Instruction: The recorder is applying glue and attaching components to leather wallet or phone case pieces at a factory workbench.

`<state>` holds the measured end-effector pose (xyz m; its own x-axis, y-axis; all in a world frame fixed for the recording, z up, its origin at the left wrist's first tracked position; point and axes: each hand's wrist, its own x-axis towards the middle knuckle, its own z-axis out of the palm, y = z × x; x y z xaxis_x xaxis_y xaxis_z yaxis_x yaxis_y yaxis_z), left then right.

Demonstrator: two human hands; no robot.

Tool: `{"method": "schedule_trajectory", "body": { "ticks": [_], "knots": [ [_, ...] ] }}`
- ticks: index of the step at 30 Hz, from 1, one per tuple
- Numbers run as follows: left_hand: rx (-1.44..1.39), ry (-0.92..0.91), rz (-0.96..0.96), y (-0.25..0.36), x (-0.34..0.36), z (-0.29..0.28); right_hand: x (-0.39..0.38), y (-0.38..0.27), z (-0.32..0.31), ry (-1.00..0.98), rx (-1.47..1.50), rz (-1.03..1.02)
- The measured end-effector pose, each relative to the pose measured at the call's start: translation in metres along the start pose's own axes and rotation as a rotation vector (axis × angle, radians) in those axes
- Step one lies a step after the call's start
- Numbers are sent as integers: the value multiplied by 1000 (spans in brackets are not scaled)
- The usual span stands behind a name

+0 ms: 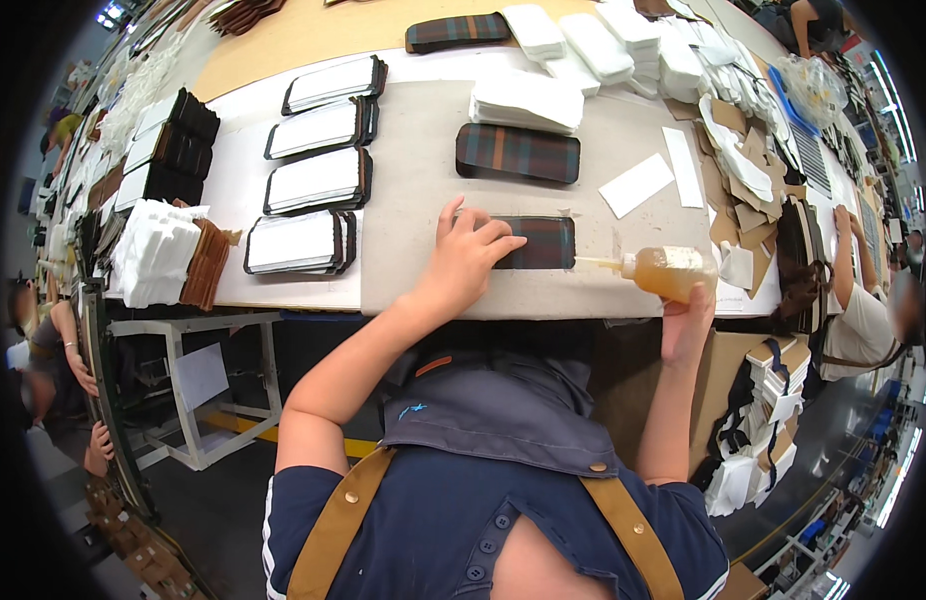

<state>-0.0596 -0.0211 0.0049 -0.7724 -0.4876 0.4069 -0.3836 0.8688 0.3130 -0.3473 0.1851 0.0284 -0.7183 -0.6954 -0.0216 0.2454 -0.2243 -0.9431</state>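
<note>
My right hand (688,315) grips a clear squeeze bottle (675,272) of amber liquid, tipped on its side. Its thin pale nozzle points left, with the tip at the right edge of a dark plaid fabric piece (545,243). On the left part of that flat piece rests my left hand (466,255), fingers spread and partly bent, holding nothing. What lies under the palm is hidden. Just beyond lies a stack of plaid pieces (518,154) with rounded corners. Behind it sits a pile of white rectangular pieces (528,101).
Left of the grey work mat (413,285) stand several dark-edged stacks topped with white (313,185). White and brown piles (163,250) fill the table's left. Two white strips (638,186) and brown card scraps (753,215) lie at right. Other people work on both sides.
</note>
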Motion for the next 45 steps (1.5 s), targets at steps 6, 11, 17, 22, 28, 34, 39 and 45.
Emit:
{"method": "schedule_trajectory", "body": {
  "ticks": [6, 11, 17, 22, 28, 34, 39, 45],
  "knots": [
    [-1, -135, 110, -8, 24, -11, -61, 21, 19, 117, -227, -253],
    [-31, -174, 118, -14, 34, -16, -73, 31, 26, 75, -436, -442],
    [-87, -199, 115, -22, 39, -18, -79, 38, 42, -4, -419, -495],
    [-118, -232, 118, -24, 44, -18, -83, 51, 60, -134, -355, -511],
    [-132, -255, 119, -24, 44, -20, -82, 71, 80, -287, -333, -566],
    [-142, -285, 116, -25, 46, -21, -82, 85, 106, -453, -330, -633],
    [-146, -342, 92, -28, 48, -20, -86, 79, 111, -286, -169, -455],
    [-255, -315, 72, -36, 36, -18, -11, 41, -2, 293, -168, -438]
  ]
}}
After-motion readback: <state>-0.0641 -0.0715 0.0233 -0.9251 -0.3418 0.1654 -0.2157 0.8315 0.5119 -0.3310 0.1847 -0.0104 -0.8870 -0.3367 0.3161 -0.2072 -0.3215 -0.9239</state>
